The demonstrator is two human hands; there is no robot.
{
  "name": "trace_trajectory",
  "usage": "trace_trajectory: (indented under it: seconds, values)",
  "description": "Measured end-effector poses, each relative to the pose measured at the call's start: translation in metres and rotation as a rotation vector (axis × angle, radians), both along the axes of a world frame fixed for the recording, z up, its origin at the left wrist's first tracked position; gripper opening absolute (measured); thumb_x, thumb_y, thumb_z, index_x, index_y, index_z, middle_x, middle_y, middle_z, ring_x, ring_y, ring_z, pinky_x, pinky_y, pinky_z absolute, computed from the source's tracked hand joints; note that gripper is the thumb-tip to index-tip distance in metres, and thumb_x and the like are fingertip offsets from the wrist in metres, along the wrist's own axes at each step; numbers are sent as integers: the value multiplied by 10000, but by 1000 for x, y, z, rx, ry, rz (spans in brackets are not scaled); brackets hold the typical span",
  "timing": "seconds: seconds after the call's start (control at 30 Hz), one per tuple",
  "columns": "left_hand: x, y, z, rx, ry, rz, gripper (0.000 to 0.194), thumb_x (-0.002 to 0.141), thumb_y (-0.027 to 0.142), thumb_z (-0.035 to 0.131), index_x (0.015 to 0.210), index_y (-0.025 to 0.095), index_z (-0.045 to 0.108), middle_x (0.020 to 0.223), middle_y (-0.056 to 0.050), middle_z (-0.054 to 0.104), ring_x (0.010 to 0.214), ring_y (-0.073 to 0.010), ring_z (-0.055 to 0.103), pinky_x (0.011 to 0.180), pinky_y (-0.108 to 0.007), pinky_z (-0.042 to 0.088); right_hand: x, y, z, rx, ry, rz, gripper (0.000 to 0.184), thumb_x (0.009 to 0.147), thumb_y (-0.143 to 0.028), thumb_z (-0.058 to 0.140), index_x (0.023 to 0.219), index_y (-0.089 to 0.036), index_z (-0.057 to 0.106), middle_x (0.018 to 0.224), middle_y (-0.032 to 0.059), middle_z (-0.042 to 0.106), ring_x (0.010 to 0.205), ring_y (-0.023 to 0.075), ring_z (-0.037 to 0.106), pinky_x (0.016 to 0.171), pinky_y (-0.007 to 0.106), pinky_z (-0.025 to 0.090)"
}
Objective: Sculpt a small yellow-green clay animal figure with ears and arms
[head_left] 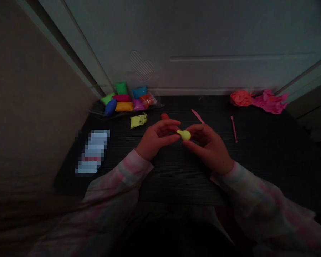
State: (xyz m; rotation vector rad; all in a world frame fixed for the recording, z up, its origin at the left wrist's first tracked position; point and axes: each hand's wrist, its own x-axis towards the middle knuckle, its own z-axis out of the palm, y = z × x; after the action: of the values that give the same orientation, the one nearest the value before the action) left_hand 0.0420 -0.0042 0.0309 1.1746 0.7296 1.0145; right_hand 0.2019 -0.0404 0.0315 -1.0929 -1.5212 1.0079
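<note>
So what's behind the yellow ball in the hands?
Behind the yellow clay ball, held between the left hand and right hand, lie a small red piece and a pink tool on the dark mat. The fingers hide the rest.

Both hands, left hand (156, 137) and right hand (207, 144), pinch a yellow clay lump (184, 134) over the dark mat (176, 175) (colored packets (125, 100) lie far left).

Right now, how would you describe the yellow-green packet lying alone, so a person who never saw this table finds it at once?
Start at the pile of bright packets at the far left of the dark mat. Just in front of it, toward the person's left hand, lies the yellow-green packet. It is the only packet lying apart from the pile, crumpled and flatter than the plump ones.
</note>
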Motion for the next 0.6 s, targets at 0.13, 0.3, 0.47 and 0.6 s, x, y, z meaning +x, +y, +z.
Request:
trace_trajectory:
  seconds: [0.13, 0.3, 0.47, 0.6]
  values:
    - [0, 1, -1, -22, -15, 14, 255, 586, 198, 669, 835, 189, 617, 796, 11, 630, 752, -104, 582, 747, -264, 437, 0, 1, -2, 36, -31, -18, 248, 678, -273, 614, 897, -242, 500, 877, 6, 562, 827, 164, 562, 761, 354, 476]
    - [3, -1, -1, -38, 39, 78, 136, 600, 224, 660, 715, 160, 627, 713, 20, 632, 672, -86, 577, 707, -253, 447, 1, 2, -6, 155, -157, -56, 236, 687, -271, 602, 898, -227, 506, 851, 3, 560, 786, 153, 554, 731, 348, 482]
    - [5, -1, -2, -61, -6, 77, 121, 618, 221, 643, 723, 164, 626, 708, 20, 638, 661, -93, 594, 697, -260, 465, 2, 3, -8, 222, -211, -77, 237, 698, -248, 595, 917, -224, 508, 853, 5, 563, 782, 153, 555, 727, 348, 485]
    - [5, -2, -1, -69, -48, 82, 124, 626, 210, 635, 741, 167, 621, 715, 19, 640, 654, -98, 606, 681, -258, 479, 2, 2, -8, 221, -205, -81, 254, 697, -240, 599, 932, -222, 504, 872, 10, 564, 790, 152, 560, 732, 341, 490]
